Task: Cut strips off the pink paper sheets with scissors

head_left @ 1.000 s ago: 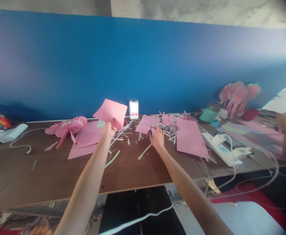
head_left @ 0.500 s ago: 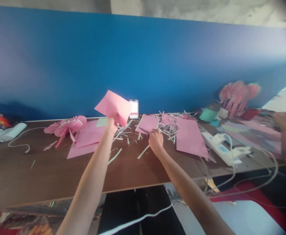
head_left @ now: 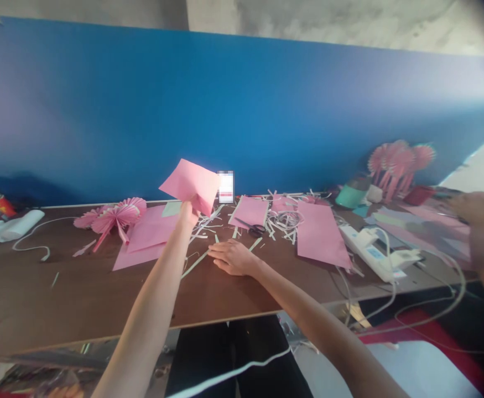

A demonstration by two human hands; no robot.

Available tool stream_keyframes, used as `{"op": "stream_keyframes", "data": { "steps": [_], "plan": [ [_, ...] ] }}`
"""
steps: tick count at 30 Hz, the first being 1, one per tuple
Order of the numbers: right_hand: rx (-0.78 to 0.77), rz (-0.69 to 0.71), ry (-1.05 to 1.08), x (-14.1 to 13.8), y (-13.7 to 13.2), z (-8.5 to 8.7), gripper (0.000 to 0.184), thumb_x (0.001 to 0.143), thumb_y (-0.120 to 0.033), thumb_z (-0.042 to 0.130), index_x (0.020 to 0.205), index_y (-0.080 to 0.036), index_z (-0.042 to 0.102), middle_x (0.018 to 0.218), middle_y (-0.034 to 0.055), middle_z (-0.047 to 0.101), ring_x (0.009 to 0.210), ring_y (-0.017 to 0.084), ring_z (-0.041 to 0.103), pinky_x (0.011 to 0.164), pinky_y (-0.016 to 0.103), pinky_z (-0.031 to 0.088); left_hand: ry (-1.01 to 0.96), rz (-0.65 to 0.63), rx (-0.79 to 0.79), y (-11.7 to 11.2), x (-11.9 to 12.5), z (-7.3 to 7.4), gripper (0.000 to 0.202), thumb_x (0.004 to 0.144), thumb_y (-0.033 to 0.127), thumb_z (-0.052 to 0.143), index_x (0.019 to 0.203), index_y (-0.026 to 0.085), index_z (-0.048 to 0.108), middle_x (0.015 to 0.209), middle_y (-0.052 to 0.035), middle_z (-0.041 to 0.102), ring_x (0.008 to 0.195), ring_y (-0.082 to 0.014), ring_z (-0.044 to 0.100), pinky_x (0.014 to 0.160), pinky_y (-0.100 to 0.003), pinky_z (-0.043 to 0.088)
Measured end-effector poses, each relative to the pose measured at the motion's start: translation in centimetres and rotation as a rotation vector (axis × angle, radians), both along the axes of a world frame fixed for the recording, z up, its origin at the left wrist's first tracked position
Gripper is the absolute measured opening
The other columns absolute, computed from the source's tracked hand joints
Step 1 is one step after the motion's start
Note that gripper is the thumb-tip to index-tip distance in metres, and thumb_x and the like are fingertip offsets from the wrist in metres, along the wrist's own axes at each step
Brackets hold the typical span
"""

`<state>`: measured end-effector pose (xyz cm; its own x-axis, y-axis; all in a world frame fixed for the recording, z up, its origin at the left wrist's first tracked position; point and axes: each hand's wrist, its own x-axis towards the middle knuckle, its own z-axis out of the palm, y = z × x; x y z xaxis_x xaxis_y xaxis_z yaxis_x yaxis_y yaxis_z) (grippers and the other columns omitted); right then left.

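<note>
My left hand (head_left: 188, 212) is raised over the table (head_left: 79, 298) and pinches a pink sheet of paper (head_left: 192, 184) by its lower edge. My right hand (head_left: 232, 257) lies flat on the brown tabletop with fingers stretched out to the left, holding nothing. Black-handled scissors (head_left: 253, 228) lie on the table just beyond it, by a small pink sheet (head_left: 250, 210). White paper strips (head_left: 202, 226) are scattered between both hands.
Pink folded paper fans (head_left: 113, 215) and flat pink sheets (head_left: 146, 237) lie to the left, a larger pink sheet (head_left: 320, 235) to the right. A white power strip (head_left: 374, 251) with cables, a teal cup (head_left: 352, 192) and more fans (head_left: 399, 160) sit far right. Another person's hand (head_left: 480, 221) shows at the right edge.
My right hand left the scissors on the table and drew back left toward me, now lying flat. My left hand keeps the pink sheet raised.
</note>
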<state>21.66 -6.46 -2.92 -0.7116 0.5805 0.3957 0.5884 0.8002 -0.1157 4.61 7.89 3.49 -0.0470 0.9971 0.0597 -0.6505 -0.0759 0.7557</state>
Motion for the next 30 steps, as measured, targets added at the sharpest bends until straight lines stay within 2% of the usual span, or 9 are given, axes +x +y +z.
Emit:
{"op": "stream_keyframes", "data": {
  "steps": [4,9,12,15,17,20,25,28,30],
  "plan": [
    [0.024,-0.306,0.018,1.0,1.0,-0.5,0.034,0.093,-0.038,0.041,0.114,-0.018,0.060,0.120,0.0102,0.061,0.110,0.023,0.055,0.095,0.037,0.037,0.096,-0.060,0.026,-2.6,-1.0,-0.3,0.023,0.061,0.018,0.076,0.079,0.015,0.064,0.069,-0.0001,0.067,0.066,-0.0131,0.062,0.063,-0.023,0.049],
    [-0.022,-0.558,0.146,2.9,2.3,-0.6,0.031,0.093,-0.032,0.039,0.103,-0.016,0.064,0.107,0.0123,0.065,0.102,0.024,0.058,0.091,0.036,0.040,0.260,-0.194,-0.078,-7.2,-0.4,-2.9,0.028,0.060,0.024,0.077,0.083,0.013,0.067,0.077,-0.0038,0.070,0.071,-0.0151,0.064,0.064,-0.024,0.048],
    [-0.089,-0.485,0.312,4.3,2.8,-0.4,0.026,0.086,-0.024,0.047,0.104,-0.016,0.064,0.106,0.0113,0.066,0.094,0.023,0.061,0.084,0.032,0.044,0.376,-0.317,-0.142,-9.3,0.5,-4.1,0.036,0.060,0.022,0.077,0.094,0.014,0.068,0.091,-0.0075,0.071,0.085,-0.0204,0.065,0.076,-0.029,0.049],
    [-0.154,-0.529,0.577,5.2,3.2,-0.3,0.028,0.083,-0.027,0.050,0.106,-0.017,0.061,0.099,0.0089,0.068,0.082,0.022,0.064,0.074,0.030,0.047,0.425,-0.414,-0.054,-10.4,0.8,-4.7,0.044,0.062,0.022,0.075,0.105,0.015,0.066,0.100,-0.0096,0.070,0.096,-0.0249,0.064,0.085,-0.035,0.047],
    [-0.186,-0.588,0.799,5.6,3.4,-0.3,0.029,0.088,-0.031,0.042,0.108,-0.019,0.059,0.092,0.0068,0.069,0.079,0.020,0.064,0.072,0.030,0.048,0.448,-0.416,-0.015,-10.6,0.6,-5.0,0.042,0.063,0.023,0.074,0.104,0.013,0.067,0.100,-0.0108,0.070,0.096,-0.0264,0.064,0.087,-0.038,0.046],
    [-0.310,-0.527,1.043,5.7,3.7,-0.5,0.035,0.092,-0.038,0.033,0.108,-0.019,0.058,0.080,0.0044,0.067,0.070,0.018,0.063,0.065,0.029,0.049,0.454,-0.346,-0.014,-10.4,0.4,-5.4,0.036,0.063,0.025,0.073,0.097,0.012,0.069,0.097,-0.0105,0.071,0.092,-0.0261,0.065,0.085,-0.038,0.046],
    [-0.391,-0.391,1.015,5.2,3.8,-0.9,0.036,0.082,-0.036,0.052,0.114,-0.018,0.056,0.071,0.0012,0.062,0.062,0.015,0.056,0.060,0.026,0.046,0.453,-0.232,0.017,-10.3,0.6,-5.5,0.025,0.060,0.027,0.073,0.081,0.013,0.070,0.086,-0.0083,0.072,0.088,-0.0261,0.065,0.083,-0.036,0.047],
    [-0.382,-0.349,0.964,5.2,4.0,-1.0,0.038,0.081,-0.027,0.049,0.118,-0.019,0.055,0.078,0.0021,0.064,0.065,0.015,0.057,0.064,0.027,0.046,0.478,-0.209,0.028,-10.4,0.6,-5.4,0.020,0.057,0.022,0.073,0.075,0.014,0.069,0.083,-0.0068,0.071,0.089,-0.0262,0.064,0.081,-0.036,0.048],
    [-0.363,-0.314,0.938,5.5,4.2,-1.1,0.034,0.079,-0.019,0.043,0.107,-0.019,0.062,0.087,0.0039,0.066,0.078,0.017,0.060,0.075,0.030,0.047,0.511,-0.198,0.054,-10.3,0.3,-5.5,0.017,0.056,0.016,0.072,0.072,0.016,0.069,0.084,-0.0068,0.070,0.090,-0.0258,0.063,0.082,-0.035,0.048]
  ]
}}
